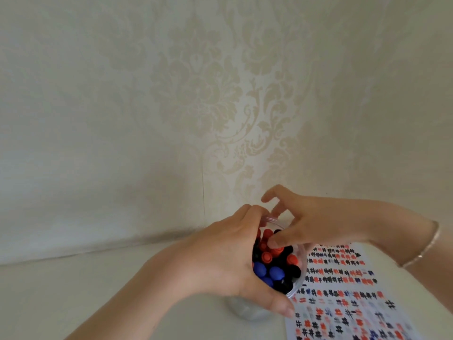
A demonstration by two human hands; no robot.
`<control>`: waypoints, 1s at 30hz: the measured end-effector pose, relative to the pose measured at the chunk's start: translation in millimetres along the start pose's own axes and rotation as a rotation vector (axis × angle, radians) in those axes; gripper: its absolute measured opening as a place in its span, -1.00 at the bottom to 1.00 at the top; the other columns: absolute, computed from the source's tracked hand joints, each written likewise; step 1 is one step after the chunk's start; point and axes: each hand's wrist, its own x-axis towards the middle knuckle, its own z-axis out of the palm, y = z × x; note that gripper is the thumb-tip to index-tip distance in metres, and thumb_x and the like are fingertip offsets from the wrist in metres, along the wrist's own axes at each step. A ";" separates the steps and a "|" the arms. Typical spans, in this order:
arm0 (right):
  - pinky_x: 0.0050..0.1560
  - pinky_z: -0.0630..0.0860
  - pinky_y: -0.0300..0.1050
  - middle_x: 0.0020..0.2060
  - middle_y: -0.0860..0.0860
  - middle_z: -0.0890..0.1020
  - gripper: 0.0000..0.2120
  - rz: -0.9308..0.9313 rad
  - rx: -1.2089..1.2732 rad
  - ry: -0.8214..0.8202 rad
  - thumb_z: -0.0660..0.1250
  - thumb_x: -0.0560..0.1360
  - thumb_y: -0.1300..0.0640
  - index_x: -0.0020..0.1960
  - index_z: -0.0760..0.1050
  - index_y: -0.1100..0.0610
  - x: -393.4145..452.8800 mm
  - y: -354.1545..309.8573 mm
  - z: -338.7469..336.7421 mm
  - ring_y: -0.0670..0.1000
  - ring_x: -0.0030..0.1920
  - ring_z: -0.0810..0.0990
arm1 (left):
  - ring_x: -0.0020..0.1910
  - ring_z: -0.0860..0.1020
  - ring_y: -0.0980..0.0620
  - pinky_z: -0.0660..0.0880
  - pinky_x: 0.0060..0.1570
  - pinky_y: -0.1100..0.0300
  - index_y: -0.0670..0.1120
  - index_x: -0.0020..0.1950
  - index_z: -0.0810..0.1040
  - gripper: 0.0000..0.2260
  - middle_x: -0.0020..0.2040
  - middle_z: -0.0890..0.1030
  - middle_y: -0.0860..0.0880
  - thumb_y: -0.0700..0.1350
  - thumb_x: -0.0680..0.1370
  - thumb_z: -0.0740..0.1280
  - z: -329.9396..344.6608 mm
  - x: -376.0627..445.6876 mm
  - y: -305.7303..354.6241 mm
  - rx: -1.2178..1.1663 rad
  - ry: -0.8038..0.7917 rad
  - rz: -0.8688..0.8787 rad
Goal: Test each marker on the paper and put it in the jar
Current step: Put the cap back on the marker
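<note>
Jar of clear plastic stands on a pale table, close to the wall; everything else is placed from it. Markers fill the jar upright, caps up: red ones toward the wall side, blue ones on the near-left, black ones between and on the right. Left hand wraps the jar's left side, fingers curled over the far rim, thumb hooked round the near rim and pointing toward the paper; it grips the jar and hides most of the left wall. Right hand comes in from the right, above the jar mouth. Its thumb presses down onto a red marker cap near the middle of the bunch; the forefinger is lifted and bent clear above the far rim, other fingers dip behind the rim. Whether those fingers pinch the marker cannot be told, since the hand itself blocks the sight. Bracelet, thin and metallic, sits on the right wrist, well right of the jar. Paper lies flat just right of the jar and toward the viewer, its near-left edge touching or slipping under the jar base; it is covered with rows of small red, black and blue test marks, blurred at the near end. Wall behind the jar bears cream damask paper with a vertical seam to the left.
</note>
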 end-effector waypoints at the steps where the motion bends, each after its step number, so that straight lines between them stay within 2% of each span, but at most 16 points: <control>1: -0.07 0.65 -0.05 0.23 -0.02 0.47 -0.42 0.025 0.022 -0.025 0.41 0.47 0.07 0.37 0.19 -0.09 1.3 0.8 -1.9 0.03 0.01 0.64 | 0.01 0.45 0.33 0.49 0.07 0.23 0.26 0.28 0.13 -0.16 0.05 0.39 0.33 0.32 0.16 0.53 0.2 1.2 -0.3 -0.005 0.001 -0.003; 3: -0.05 0.65 0.01 0.18 0.02 0.56 -0.53 0.052 0.024 -0.087 0.39 0.49 0.03 0.35 0.34 0.03 2.6 4.5 -6.4 0.03 0.01 0.65 | -0.01 0.49 0.29 0.51 0.06 0.20 0.24 0.26 0.17 -0.19 0.01 0.44 0.29 0.29 0.17 0.55 -0.1 3.5 -1.3 -0.029 -0.009 -0.013; 5: -0.03 0.64 0.03 0.08 0.03 0.65 -0.67 0.034 0.028 -0.124 0.35 0.52 0.00 0.25 0.50 0.07 4.7 10.6 -7.6 0.00 -0.01 0.68 | -0.02 0.51 0.28 0.53 0.05 0.18 0.25 0.24 0.18 -0.22 0.00 0.46 0.28 0.27 0.17 0.55 -1.1 5.1 -1.9 -0.057 -0.022 -0.020; 7: -0.02 0.64 0.03 0.03 0.03 0.69 -0.72 0.005 0.059 -0.108 0.33 0.54 0.01 0.19 0.55 0.10 6.6 15.5 -6.8 0.00 -0.02 0.69 | -0.02 0.52 0.26 0.54 0.05 0.15 0.24 0.23 0.19 -0.23 0.00 0.47 0.27 0.27 0.17 0.56 -1.7 7.2 -2.5 -0.068 -0.025 -0.021; 14: 0.14 0.57 -0.02 0.04 0.07 0.69 -0.74 0.018 0.085 -0.224 0.31 0.56 0.15 0.23 0.53 0.20 3.7 14.2 -19.4 0.01 0.02 0.68 | -0.04 0.49 0.26 0.52 0.00 0.23 0.20 0.25 0.19 -0.23 0.00 0.40 0.27 0.26 0.20 0.55 -1.5 10.4 5.1 0.013 -0.025 -0.002; 21: 0.03 0.61 0.14 0.02 0.14 0.67 -0.77 0.104 0.059 -0.223 0.32 0.54 0.23 0.18 0.51 0.25 16.4 -0.6 -20.0 0.10 -0.01 0.68 | -0.02 0.50 0.25 0.53 0.04 0.19 0.19 0.24 0.19 -0.24 0.02 0.42 0.26 0.26 0.21 0.54 -4.5 12.4 -3.0 -0.018 -0.029 -0.032; 25: -0.02 0.61 0.20 -0.07 0.16 0.66 -0.82 0.154 0.014 -0.221 0.28 0.57 0.24 0.13 0.51 0.29 25.0 -9.7 -20.8 0.13 -0.09 0.68 | -0.01 0.54 0.20 0.55 0.05 0.12 0.22 0.25 0.20 -0.24 0.02 0.49 0.24 0.25 0.19 0.54 -3.9 17.7 -7.2 -0.079 -0.038 -0.059; 28: -0.02 0.61 0.23 -0.01 0.19 0.66 -0.80 0.171 0.038 -0.223 0.28 0.57 0.23 0.15 0.51 0.29 30.6 -8.5 -23.7 0.17 -0.03 0.68 | 0.06 0.51 0.21 0.51 0.13 0.15 0.33 0.27 0.09 -0.17 0.18 0.43 0.28 0.28 0.18 0.53 -4.6 21.7 -9.1 -0.100 -0.024 -0.066; 30: 0.01 0.59 0.24 0.03 0.20 0.66 -0.79 0.179 0.077 -0.261 0.28 0.56 0.25 0.17 0.50 0.30 34.8 -4.8 -27.5 0.18 0.01 0.67 | 0.09 0.49 0.21 0.50 0.13 0.14 0.30 0.21 0.14 -0.25 0.20 0.36 0.30 0.31 0.19 0.52 -5.5 24.1 -9.7 -0.103 -0.011 -0.070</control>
